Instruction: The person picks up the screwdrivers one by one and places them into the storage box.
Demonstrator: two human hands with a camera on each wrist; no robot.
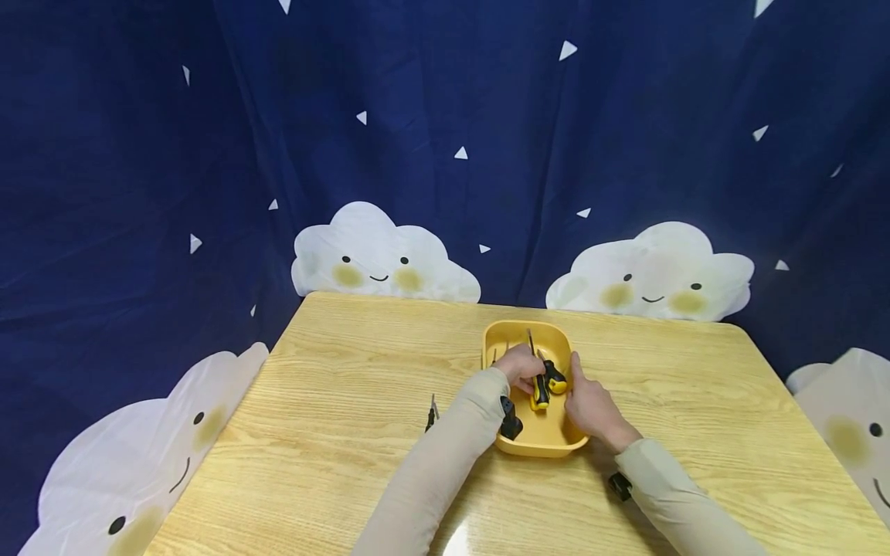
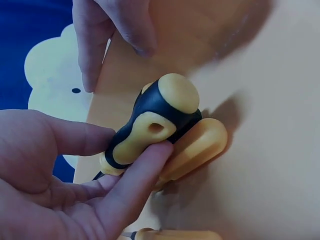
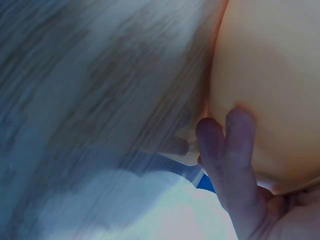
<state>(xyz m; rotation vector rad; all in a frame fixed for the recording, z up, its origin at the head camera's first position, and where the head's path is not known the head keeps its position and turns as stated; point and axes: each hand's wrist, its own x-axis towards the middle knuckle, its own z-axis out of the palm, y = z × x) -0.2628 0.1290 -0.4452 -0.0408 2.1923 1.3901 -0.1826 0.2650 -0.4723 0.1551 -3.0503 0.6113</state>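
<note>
My left hand (image 1: 520, 367) reaches over the yellow bin (image 1: 535, 449) and pinches a black and yellow screwdriver (image 2: 145, 135) by its handle, thumb on one side and fingers on the other. A hole shows near the handle's rounded end. Close beside it in the left wrist view is another screwdriver's yellow handle (image 2: 200, 147). A black and yellow handle (image 1: 554, 376) also lies inside the bin, right of the left hand. My right hand (image 1: 594, 405) grips the bin's right wall, its fingers (image 3: 240, 145) against the outside and the thumb over the rim.
Thin metal shafts (image 1: 494, 355) show in the bin's far left part, partly hidden by the left hand. Dark slim tools (image 1: 432, 413) are on the wooden table (image 1: 348, 371) left of the left forearm. A dark blue curtain (image 1: 417, 100) with clouds hangs behind.
</note>
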